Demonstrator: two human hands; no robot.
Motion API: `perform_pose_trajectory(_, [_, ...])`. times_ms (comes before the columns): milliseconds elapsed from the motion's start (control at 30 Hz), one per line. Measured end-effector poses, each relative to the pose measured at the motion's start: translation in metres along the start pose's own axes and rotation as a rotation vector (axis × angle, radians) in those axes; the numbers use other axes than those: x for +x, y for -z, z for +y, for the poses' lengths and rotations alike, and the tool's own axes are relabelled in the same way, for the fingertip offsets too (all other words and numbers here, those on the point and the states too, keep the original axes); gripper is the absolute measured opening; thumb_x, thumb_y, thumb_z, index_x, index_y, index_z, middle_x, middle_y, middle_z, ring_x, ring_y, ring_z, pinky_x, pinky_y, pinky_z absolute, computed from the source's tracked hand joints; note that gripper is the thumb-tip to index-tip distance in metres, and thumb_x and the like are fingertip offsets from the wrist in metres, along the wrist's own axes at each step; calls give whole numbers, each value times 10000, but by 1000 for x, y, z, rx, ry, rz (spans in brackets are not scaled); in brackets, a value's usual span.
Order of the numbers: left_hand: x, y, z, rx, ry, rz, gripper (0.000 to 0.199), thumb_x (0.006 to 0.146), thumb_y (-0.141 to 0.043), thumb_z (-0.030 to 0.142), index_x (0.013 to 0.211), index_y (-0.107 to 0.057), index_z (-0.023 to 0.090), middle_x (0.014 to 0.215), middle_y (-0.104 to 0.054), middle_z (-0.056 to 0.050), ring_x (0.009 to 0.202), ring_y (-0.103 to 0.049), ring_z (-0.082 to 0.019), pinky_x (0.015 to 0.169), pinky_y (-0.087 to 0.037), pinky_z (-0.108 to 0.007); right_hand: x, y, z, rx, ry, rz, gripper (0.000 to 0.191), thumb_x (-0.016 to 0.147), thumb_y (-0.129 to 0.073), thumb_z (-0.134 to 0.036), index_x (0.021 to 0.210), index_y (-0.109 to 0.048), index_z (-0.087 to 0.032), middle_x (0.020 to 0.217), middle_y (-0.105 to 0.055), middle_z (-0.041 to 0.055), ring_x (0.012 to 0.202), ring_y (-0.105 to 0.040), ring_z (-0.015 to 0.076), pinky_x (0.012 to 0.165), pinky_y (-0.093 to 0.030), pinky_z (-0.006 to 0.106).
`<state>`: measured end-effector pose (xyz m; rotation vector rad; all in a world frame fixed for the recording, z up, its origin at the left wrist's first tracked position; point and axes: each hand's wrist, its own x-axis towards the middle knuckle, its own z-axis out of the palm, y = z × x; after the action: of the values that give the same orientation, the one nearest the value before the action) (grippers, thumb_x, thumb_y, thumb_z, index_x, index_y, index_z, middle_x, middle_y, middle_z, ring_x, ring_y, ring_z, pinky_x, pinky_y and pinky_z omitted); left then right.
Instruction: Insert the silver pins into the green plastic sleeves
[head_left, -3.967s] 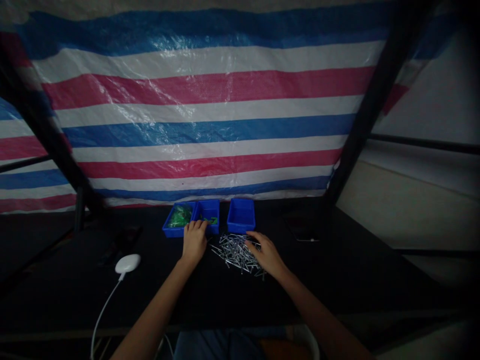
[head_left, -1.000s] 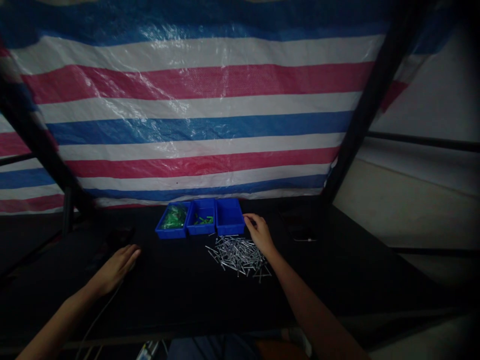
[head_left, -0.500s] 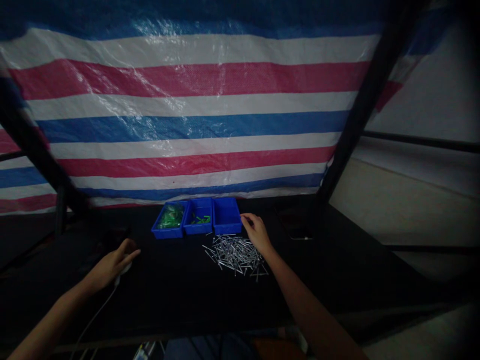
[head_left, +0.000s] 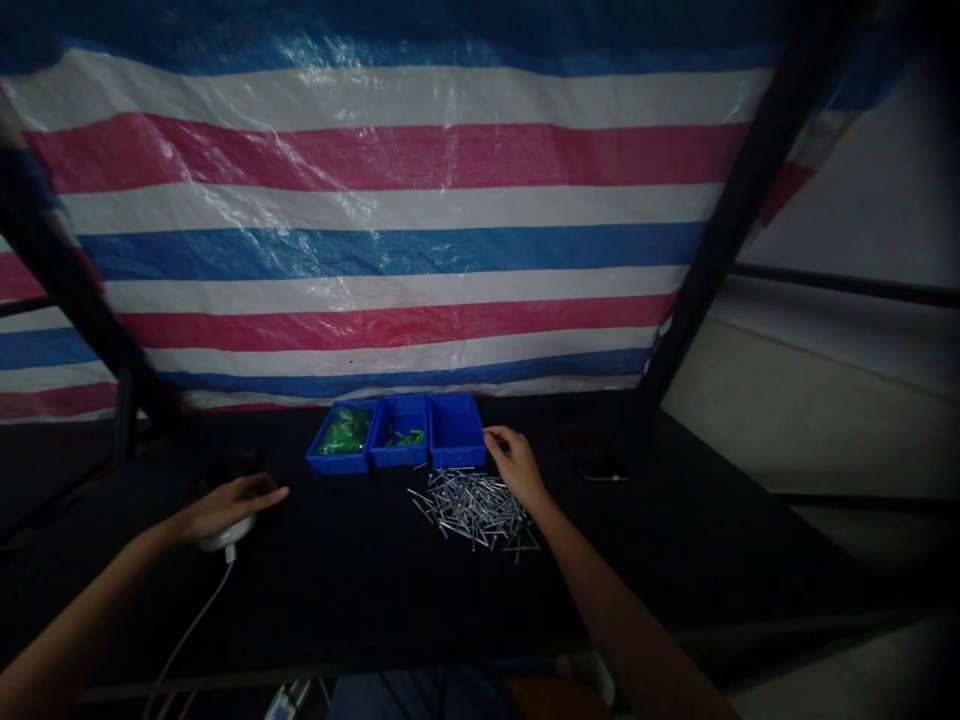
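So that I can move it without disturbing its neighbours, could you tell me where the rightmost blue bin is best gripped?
Grip the rightmost blue bin by the rim of its right end, coming from the right. The right hand sits on that side, its left side appears to sit against the middle blue bin, and metal pins lie just in front.

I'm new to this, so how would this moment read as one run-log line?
left hand: over white puck | right hand: beside blue bin | metal pins: loose pile

Loose metal pins [head_left: 472, 510] — beside right hand [head_left: 515, 467]
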<state>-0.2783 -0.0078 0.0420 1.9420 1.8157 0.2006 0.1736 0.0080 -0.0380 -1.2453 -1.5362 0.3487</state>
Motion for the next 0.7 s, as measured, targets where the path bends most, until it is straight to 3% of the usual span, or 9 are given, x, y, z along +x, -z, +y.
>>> perform_pose_trajectory(167, [6, -9, 6, 111, -82, 47, 611, 739, -397, 668, 1012, -616, 167, 971, -654, -85, 912, -611, -246, 821, -469, -325, -1, 1, -2, -6, -2, -1, 306, 846, -446, -409, 969, -636, -203, 961, -659, 62, 874, -561, 213, 776, -417, 348])
perform_pose_trajectory(267, [0, -16, 9, 257, -223, 236, 565, 762, -398, 639, 965, -631, 167, 1005, -630, -97, 955, -584, -246, 885, -433, -341, -1, 1, -3, -1, 2, 1, 303, 846, -449, -405, 968, -634, -198, 952, -662, 62, 876, -562, 213, 799, -411, 355])
perform_pose_trajectory(367, [-15, -17, 8, 380, -271, 412, 547, 760, -416, 632, 949, -639, 171, 1025, -616, -107, 955, -574, -254, 888, -424, -353, -1, 2, -4, 12, 14, 4, 301, 846, -449, -401, 964, -635, -196, 943, -666, 63, 875, -568, 210, 810, -409, 354])
perform_pose_trajectory(433, [-26, -15, 5, 425, -251, 413, 528, 759, -421, 630, 923, -651, 185, 1004, -627, -97, 926, -583, -254, 847, -442, -349, -1, 2, -4, 11, 17, 3, 300, 845, -450, -403, 960, -636, -199, 945, -666, 63, 871, -571, 210, 811, -409, 355])
perform_pose_trajectory(567, [-44, -15, -3, 424, -178, 302, 535, 758, -425, 625, 936, -677, 188, 1000, -654, -94, 942, -590, -263, 830, -453, -345, -1, 2, -6, 8, 5, -3, 302, 844, -445, -406, 959, -636, -202, 951, -662, 65, 877, -566, 213, 818, -406, 362])
perform_pose_trajectory(700, [-50, -20, -3, 331, -129, 318, 561, 740, -437, 620, 938, -692, 161, 991, -672, -105, 938, -609, -264, 823, -466, -318, -2, 1, -5, 13, -10, -9, 313, 845, -443, -416, 967, -633, -197, 944, -659, 65, 878, -559, 213, 810, -410, 358])
